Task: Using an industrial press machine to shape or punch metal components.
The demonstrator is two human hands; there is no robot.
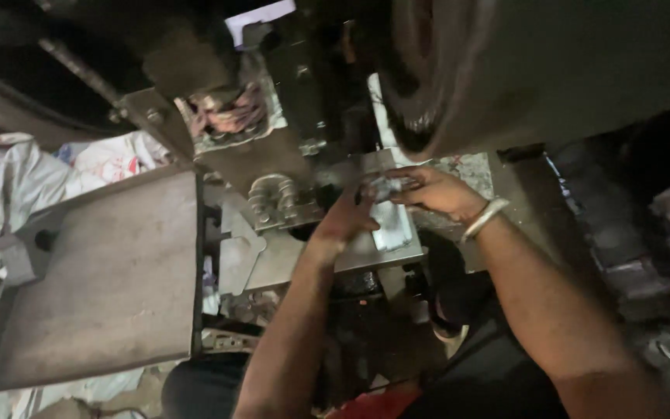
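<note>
Both my hands meet over the bed of a dark metal machine. My right hand (434,191), with a pale bangle (484,219) on the wrist, pinches a small shiny metal piece (384,186) between its fingers. My left hand (344,220) reaches up beside it, its fingertips touching the same piece from the left. Under the hands lies a flat grey metal plate (397,233) on the machine bed. The picture is dim and blurred, so the piece's shape is unclear.
A large flat metal tray (102,287) slopes at the left. A big dark flywheel (428,70) hangs above the hands. A bracket with round rollers (273,200) sits left of them. Crumpled cloth and bags (32,174) lie at far left.
</note>
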